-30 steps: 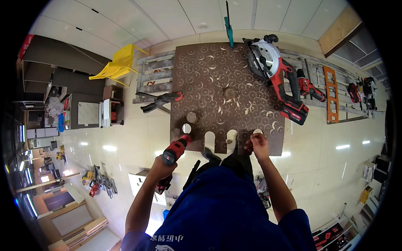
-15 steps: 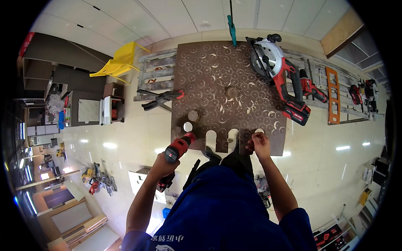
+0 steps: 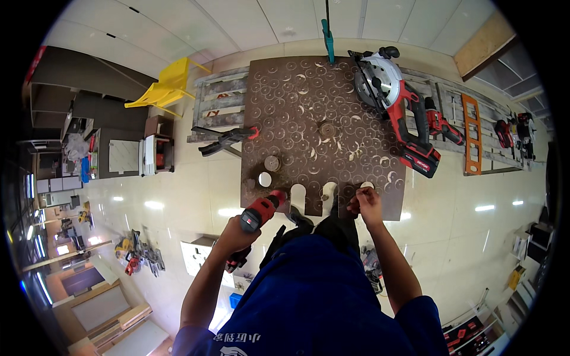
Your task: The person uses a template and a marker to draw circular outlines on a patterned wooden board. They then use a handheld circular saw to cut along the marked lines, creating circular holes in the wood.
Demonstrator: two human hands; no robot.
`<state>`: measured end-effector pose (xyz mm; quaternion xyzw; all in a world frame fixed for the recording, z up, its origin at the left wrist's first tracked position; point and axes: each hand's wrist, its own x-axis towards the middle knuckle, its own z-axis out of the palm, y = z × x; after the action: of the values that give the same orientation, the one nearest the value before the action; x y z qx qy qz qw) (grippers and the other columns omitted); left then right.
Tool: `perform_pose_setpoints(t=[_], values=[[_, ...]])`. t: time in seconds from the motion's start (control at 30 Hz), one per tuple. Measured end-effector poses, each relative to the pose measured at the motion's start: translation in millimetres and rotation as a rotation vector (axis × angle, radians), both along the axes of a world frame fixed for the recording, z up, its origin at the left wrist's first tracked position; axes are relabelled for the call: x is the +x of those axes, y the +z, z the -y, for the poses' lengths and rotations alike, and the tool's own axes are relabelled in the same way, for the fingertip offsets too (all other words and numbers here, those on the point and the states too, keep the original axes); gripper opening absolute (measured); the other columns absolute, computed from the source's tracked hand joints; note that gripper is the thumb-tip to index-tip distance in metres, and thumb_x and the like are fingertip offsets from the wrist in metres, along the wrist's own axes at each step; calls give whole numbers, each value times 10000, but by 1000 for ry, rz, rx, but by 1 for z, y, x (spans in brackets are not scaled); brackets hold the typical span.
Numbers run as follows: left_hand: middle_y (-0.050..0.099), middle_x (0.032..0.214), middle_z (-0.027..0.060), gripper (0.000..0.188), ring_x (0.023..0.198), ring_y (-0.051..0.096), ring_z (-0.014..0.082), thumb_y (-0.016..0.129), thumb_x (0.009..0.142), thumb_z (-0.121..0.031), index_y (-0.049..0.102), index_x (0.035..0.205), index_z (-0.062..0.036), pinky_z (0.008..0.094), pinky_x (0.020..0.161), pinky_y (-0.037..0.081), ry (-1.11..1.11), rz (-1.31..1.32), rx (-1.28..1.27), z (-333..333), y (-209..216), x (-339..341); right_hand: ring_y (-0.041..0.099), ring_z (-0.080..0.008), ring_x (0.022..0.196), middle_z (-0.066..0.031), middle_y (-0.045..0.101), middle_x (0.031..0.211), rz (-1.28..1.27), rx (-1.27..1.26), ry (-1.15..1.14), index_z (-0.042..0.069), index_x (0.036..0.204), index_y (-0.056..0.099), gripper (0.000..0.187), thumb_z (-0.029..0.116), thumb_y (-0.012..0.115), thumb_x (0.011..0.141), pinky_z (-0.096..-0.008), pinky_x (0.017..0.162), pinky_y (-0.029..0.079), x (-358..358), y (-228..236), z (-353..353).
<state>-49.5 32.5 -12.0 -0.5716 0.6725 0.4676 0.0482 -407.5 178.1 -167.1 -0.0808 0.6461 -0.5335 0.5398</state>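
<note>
My left hand (image 3: 233,239) is wrapped round the handle of a red and black cordless drill (image 3: 259,216). A red hole saw (image 3: 278,196) on its front is over the near edge of a brown board (image 3: 386,203), left of a slot cut in from that edge. Many ring-shaped cuts mark the board. At its near right edge my right hand (image 3: 370,206) has its fingers curled in beside a pale hole; whatever they pinch is hidden. A round disc (image 3: 271,163) lies behind a hole cut through the board, with sawdust around it. Another disc (image 3: 327,130) sits mid-board.
A circular saw (image 3: 399,101) rests across the board's right side. A black clamp (image 3: 224,140) grips the left edge, a teal clamp (image 3: 328,43) the far edge. Farther right lie a red drill (image 3: 440,123) and an orange level (image 3: 472,136). A yellow chair (image 3: 168,88) stands at far left.
My left hand has carried the drill a little to the right, away from the round hole and toward the slot. My right hand has stayed nearly in place.
</note>
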Motion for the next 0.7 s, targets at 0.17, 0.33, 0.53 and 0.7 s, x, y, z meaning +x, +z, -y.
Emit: perform_pose_setpoints(t=[0.17, 0.33, 0.53, 0.7], values=[[689, 716, 182, 210, 722, 714, 343, 694, 726, -138, 661, 873, 9, 432, 678, 552, -42, 70, -113, 4, 2, 1, 709, -206, 621, -72, 677, 790, 6, 9, -9, 65, 1020, 591, 104, 168, 596, 1006, -280, 518, 548, -1, -2, -1], [693, 726, 175, 211, 718, 713, 333, 691, 727, -135, 664, 882, 5, 430, 687, 550, -50, 186, 28, 8, 30, -10, 710, -211, 622, -78, 682, 796, 31, 0, -2, 63, 1018, 593, 107, 170, 597, 1006, -285, 521, 555, -1, 3, 0], [687, 741, 141, 221, 704, 690, 261, 700, 749, -113, 658, 927, 9, 392, 675, 547, -43, 72, -55, 15, 34, -18, 710, -223, 624, -93, 683, 805, 55, 3, -5, 49, 1016, 594, 115, 164, 598, 1007, -302, 542, 577, -3, 7, 1], [674, 750, 93, 221, 691, 656, 175, 688, 784, -75, 651, 982, 16, 355, 678, 540, 147, -113, -143, 28, 34, 6, 714, -219, 688, -104, 686, 833, 80, -20, 6, 37, 1024, 600, 106, 140, 605, 998, -310, 594, 600, -7, 9, 3]])
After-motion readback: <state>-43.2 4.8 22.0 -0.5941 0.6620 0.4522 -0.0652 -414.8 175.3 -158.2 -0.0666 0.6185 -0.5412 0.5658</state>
